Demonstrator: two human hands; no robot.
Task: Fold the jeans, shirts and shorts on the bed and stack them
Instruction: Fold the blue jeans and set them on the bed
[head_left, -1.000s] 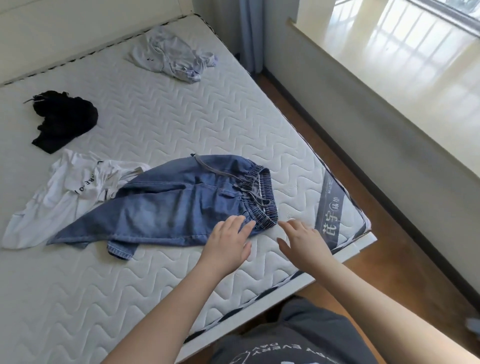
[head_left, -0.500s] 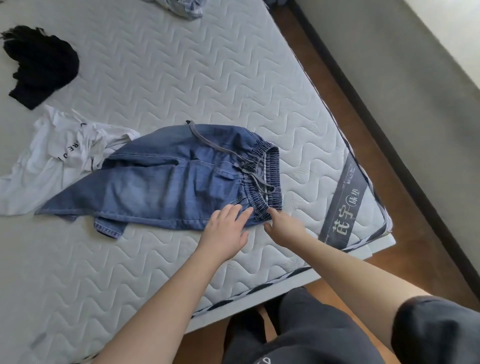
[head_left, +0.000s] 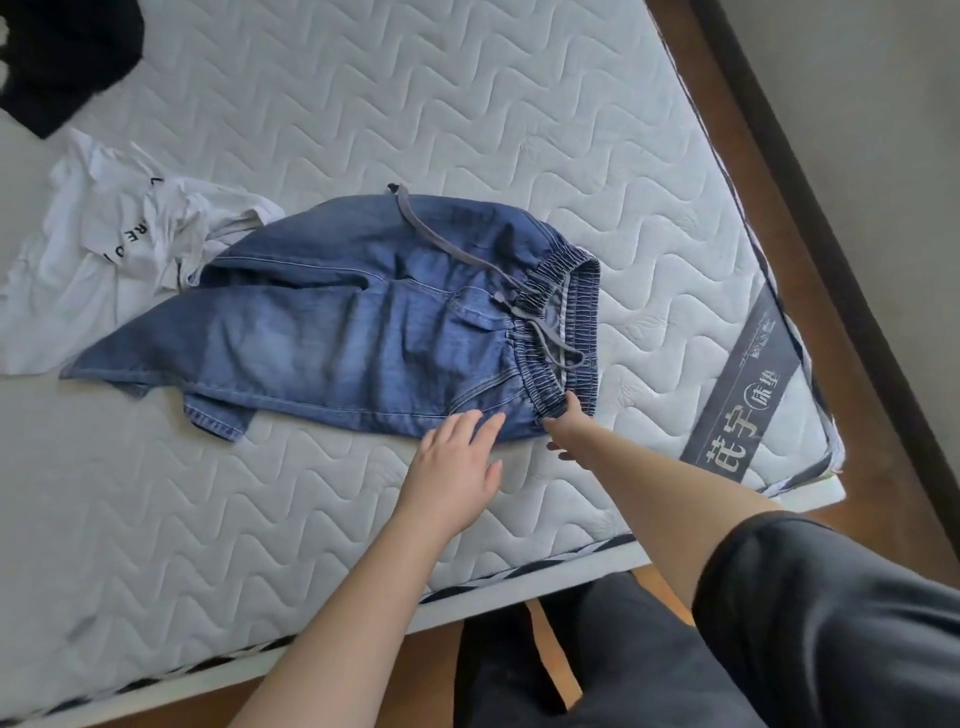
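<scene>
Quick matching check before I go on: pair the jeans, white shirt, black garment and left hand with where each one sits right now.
Things:
1. jeans
2. white shirt
3. black garment
4. left hand

Places:
A. top left corner of the view
B. fingers flat on the jeans' near edge
C. spread across the middle of the mattress
D. partly under the jeans' legs

Pairs: 1-C, 2-D, 3-A, 4-B
</scene>
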